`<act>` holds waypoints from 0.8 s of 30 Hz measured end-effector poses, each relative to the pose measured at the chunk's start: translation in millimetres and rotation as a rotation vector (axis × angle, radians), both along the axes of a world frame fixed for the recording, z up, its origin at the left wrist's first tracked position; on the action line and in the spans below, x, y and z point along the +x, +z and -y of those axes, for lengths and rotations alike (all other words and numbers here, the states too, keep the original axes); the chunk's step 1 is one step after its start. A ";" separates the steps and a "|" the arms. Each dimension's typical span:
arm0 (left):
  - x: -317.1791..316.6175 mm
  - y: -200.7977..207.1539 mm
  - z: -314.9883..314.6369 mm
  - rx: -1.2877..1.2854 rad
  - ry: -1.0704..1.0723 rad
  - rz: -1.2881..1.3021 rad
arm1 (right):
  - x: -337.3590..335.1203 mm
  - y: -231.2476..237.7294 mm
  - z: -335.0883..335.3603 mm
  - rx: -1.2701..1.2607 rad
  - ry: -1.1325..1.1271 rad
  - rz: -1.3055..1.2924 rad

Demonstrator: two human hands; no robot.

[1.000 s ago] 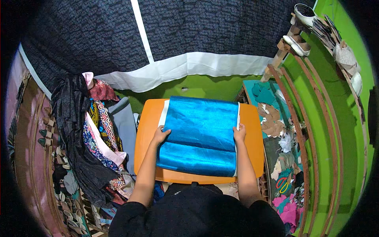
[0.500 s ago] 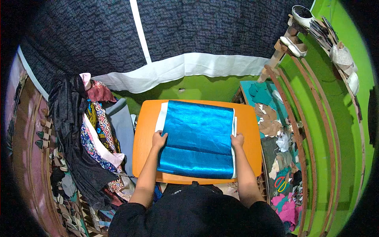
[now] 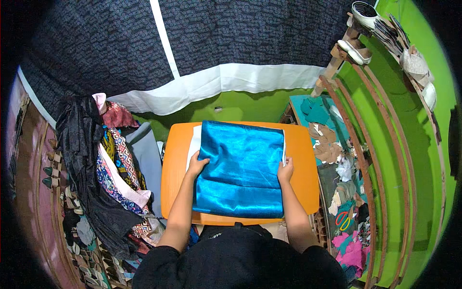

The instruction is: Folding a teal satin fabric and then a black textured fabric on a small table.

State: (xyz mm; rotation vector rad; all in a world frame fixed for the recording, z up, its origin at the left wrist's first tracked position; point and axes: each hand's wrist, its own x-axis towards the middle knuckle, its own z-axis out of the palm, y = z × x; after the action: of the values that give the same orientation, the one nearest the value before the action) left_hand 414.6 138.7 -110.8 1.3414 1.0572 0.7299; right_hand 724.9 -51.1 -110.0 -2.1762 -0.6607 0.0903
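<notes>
A shiny blue folded fabric [image 3: 240, 159] with a white backing lies on the orange tabletop [image 3: 303, 144]. The white layer [image 3: 195, 142] shows along its left side, and a thin white strip shows at the right edge. At the left edge, my left hand [image 3: 196, 165] grips the fabric with the thumb on top and the other fingers underneath, out of sight. My right hand [image 3: 286, 170] pinches the opposite edge. Between the hands the cloth is slightly rumpled, with a crease running across its lower part.
Patterned cloths [image 3: 122, 164] and a black draped fabric [image 3: 86, 159] hang at the left. To the right, a low table holds fabric scraps [image 3: 327, 144] and scissors [image 3: 343, 220], beside wooden racks [image 3: 353, 159] with white shoes [image 3: 355, 52]. Dark curtains [image 3: 250, 33] hang behind.
My left hand has shifted slightly inward onto the blue fabric, and my right hand has moved slightly left. The fabric's surface has become more rumpled, and its right edge has changed shape.
</notes>
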 end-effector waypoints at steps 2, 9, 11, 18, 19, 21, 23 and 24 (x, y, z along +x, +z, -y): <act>-3.0 19.1 8.0 0.032 0.000 0.023 | -6.5 7.8 1.8 0.098 0.028 -0.039; -17.7 27.6 3.9 0.112 0.111 0.054 | -2.0 15.4 -13.3 0.263 0.087 -0.047; -27.5 -1.5 -4.4 0.178 0.159 -0.065 | 11.7 -5.3 -20.7 0.169 0.226 -0.029; -29.7 -24.4 0.3 0.192 0.143 -0.272 | 17.1 -25.0 -11.4 -0.162 0.263 0.072; -29.3 -15.1 3.6 0.194 0.140 -0.271 | 13.4 -19.2 -8.6 -0.242 0.180 0.098; -30.7 1.0 10.4 0.212 0.068 -0.702 | -1.6 -6.6 -2.3 -0.348 0.092 0.100; -45.1 -4.0 14.7 0.215 0.092 -0.690 | -16.2 13.9 1.8 -0.489 0.001 0.080; -36.2 11.6 24.9 0.173 0.071 -0.748 | -14.1 11.0 14.1 -0.477 -0.003 0.065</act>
State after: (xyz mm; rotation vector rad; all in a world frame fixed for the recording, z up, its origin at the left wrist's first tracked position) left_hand 378.4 113.7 -99.2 1.7939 1.6600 0.3660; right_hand 710.7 -65.2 -99.0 -2.6463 -0.7279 0.1930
